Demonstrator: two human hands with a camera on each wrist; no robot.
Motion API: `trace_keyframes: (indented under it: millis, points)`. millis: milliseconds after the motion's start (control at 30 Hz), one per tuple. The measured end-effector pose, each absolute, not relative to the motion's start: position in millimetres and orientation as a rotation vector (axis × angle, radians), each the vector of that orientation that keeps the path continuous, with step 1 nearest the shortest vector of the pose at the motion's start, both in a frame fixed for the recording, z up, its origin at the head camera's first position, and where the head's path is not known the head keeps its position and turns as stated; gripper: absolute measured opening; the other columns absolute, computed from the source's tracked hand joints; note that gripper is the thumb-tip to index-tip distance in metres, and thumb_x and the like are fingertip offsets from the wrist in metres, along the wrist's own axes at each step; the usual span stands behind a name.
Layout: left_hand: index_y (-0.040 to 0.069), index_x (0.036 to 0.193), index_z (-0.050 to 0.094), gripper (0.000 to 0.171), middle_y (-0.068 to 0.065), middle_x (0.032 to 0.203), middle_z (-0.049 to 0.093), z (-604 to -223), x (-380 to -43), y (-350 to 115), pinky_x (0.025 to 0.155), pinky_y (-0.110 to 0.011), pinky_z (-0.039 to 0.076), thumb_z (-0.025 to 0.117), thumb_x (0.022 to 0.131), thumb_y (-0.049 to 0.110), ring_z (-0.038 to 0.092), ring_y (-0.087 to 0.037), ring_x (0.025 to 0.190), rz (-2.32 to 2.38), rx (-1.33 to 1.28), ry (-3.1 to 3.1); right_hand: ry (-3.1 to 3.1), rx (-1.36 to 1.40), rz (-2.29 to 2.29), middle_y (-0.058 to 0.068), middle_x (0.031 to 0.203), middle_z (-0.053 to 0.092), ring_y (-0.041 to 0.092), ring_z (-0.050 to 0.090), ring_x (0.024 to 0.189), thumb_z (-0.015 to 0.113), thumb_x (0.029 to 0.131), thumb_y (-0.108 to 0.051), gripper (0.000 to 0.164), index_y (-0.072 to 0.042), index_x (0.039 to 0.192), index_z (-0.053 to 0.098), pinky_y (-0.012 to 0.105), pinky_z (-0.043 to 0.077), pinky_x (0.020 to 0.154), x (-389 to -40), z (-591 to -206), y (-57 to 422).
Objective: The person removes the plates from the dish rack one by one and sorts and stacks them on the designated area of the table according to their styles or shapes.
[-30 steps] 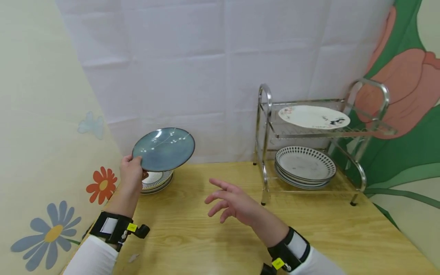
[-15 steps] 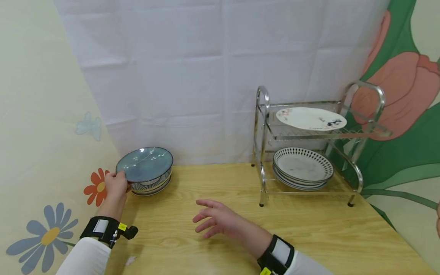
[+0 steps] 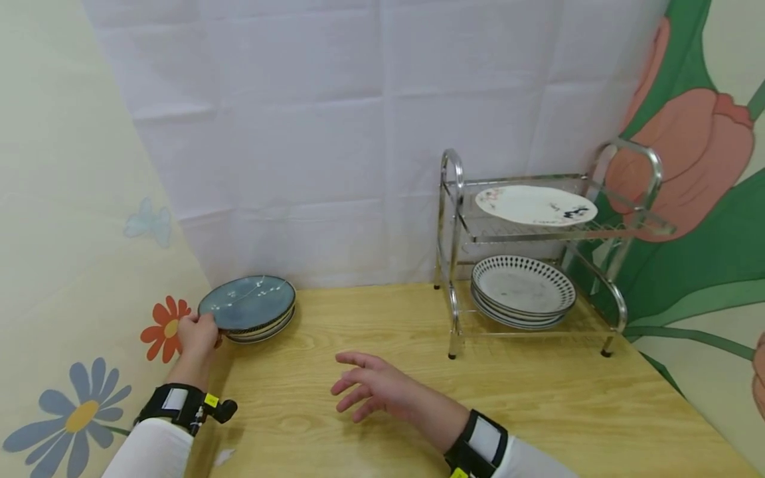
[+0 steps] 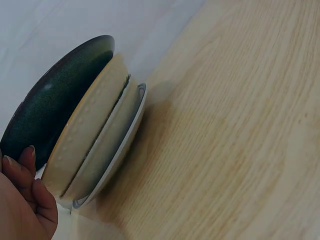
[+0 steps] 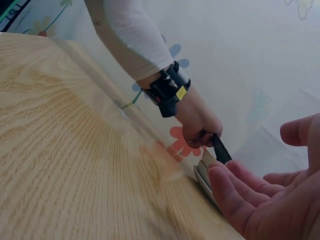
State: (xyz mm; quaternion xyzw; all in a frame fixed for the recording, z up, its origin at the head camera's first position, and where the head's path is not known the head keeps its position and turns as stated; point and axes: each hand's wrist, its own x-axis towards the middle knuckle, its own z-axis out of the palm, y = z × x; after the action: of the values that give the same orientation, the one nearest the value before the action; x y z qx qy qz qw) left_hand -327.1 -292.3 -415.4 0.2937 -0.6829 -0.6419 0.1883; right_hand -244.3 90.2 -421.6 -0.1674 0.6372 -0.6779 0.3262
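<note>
My left hand (image 3: 199, 334) pinches the near-left rim of a blue plate (image 3: 248, 302) with a white blossom-branch pattern. Under it lies a small stack of pale plates (image 4: 95, 135) on the table. In the left wrist view the blue plate's dark underside (image 4: 60, 100) leans over the topmost pale plate, its edge near the stack at the far side and lifted by the fingers (image 4: 27, 170). My right hand (image 3: 376, 388) hovers over the middle of the table with fingers spread and holds nothing.
A two-tier chrome rack (image 3: 455, 265) stands at the right. Its upper shelf bears a white oval platter (image 3: 532, 204); below sits a stack of black-and-white patterned plates (image 3: 522, 285). A white cloth (image 3: 299, 133) hangs behind the wooden table (image 3: 335, 318); a painted wall (image 3: 78, 265) borders the left.
My left hand has carried the blue plate left and down onto the pale stack, covering most of it. My right hand has shifted left and slightly lower, still holding nothing.
</note>
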Motion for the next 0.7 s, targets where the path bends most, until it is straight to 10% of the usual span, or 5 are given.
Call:
trace_keyframes:
  millis: [400,700]
  points:
    - [0.0,0.144,0.036,0.044,-0.012,0.106,0.048,-420.4,-330.0,-294.2,0.055,-0.029,0.046,0.038,0.103,0.014,0.055,-0.014,0.056,-1.829,0.875,-1.906,1.697,-0.451,-1.758,0.018,0.122,0.071,0.024,0.076,0.095,0.059,0.1,-0.028,0.06,-0.014,0.156,0.041,0.027,0.058,0.064,-240.5,-421.2,87.8]
    - [0.004,0.108,0.045,0.011,-0.007,0.084,0.053,-420.7,-334.4,-296.7,0.053,-0.032,0.044,0.039,0.102,0.011,0.057,-0.016,0.055,-1.81,0.854,-1.95,1.71,-0.479,-1.733,0.017,0.119,0.072,0.021,0.076,0.091,0.059,0.101,-0.028,0.054,-0.014,0.151,0.048,0.027,0.057,0.062,-241.5,-423.0,87.6]
